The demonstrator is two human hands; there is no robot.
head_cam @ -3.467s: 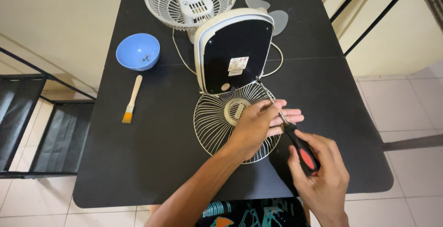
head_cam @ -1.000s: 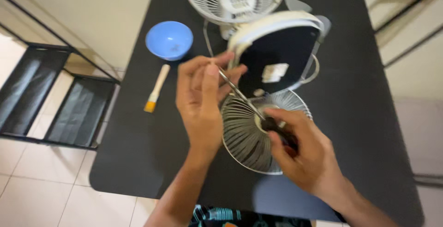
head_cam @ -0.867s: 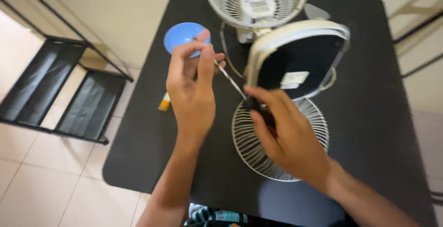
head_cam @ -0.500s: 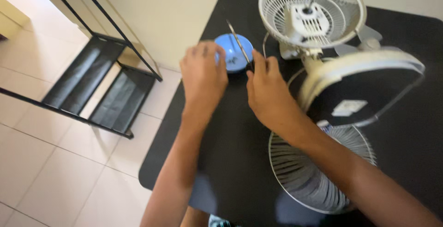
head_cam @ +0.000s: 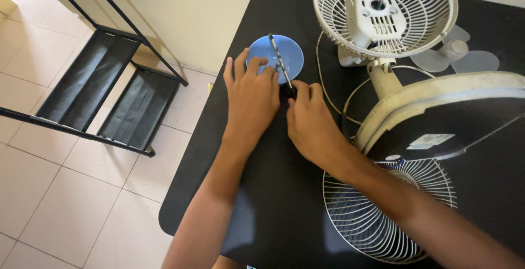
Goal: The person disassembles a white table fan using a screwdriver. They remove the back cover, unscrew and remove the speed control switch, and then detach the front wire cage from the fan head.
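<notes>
A: Nearest the camera, what lies on the desk (head_cam: 273,203)?

B: A loose wire fan guard (head_cam: 385,209), flat, at the lower right. Just behind it the fan's cream base (head_cam: 437,110) is tipped up, dark underside showing.

A: And the hands?

B: Both are further out, side by side at the desk's left edge. The right hand (head_cam: 311,127) has its grip closed around the handle of a screwdriver (head_cam: 280,64); the handle is almost wholly hidden inside the fist. The left hand (head_cam: 251,97) lies over the near rim of a blue bowl (head_cam: 276,56), fingers spread and loosely bent, fingertips at the shaft; whether they pinch anything I cannot tell.

A: Which way does the tool run?

B: Its long axis points away from the person, slanting slightly left, the shaft crossing over the bowl with the tip near the far rim. The left hand is the nearer one to the bowl.

A: Anything in the bowl?

B: Too covered to make out. Beyond stands the rear fan cage with motor housing (head_cam: 383,15), and pale blades (head_cam: 456,56) lie to its right
</notes>
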